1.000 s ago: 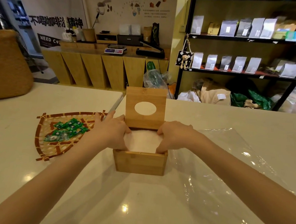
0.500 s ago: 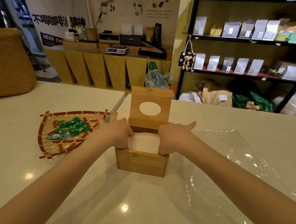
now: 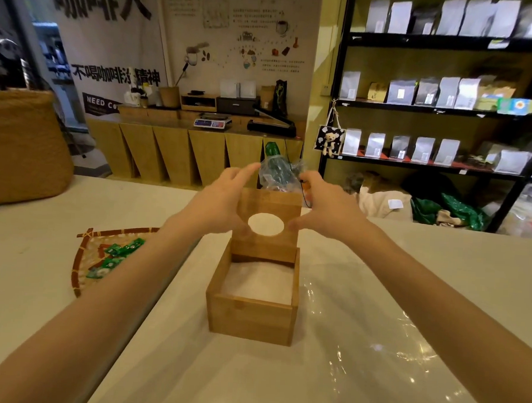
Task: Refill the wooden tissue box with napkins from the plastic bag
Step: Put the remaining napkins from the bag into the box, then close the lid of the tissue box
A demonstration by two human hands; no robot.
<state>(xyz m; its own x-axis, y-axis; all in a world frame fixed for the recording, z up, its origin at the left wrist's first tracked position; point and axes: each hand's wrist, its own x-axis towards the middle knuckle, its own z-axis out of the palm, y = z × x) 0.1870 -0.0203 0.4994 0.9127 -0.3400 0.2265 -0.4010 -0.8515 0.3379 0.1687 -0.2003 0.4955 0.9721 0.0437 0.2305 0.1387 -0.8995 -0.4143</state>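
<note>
A woven tray (image 3: 84, 253) of green packets (image 3: 117, 255) lies on the pale counter (image 3: 25, 250). A straw basket (image 3: 21, 145) stands far left. Silver pouches (image 3: 421, 149) line black shelves (image 3: 433, 110) behind.

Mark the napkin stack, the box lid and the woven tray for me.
napkin stack (image 3: 262, 281), head view, middle of the white top sheet.
box lid (image 3: 284, 208), head view, wood above the oval hole.
woven tray (image 3: 77, 264), head view, its brown left rim.
</note>
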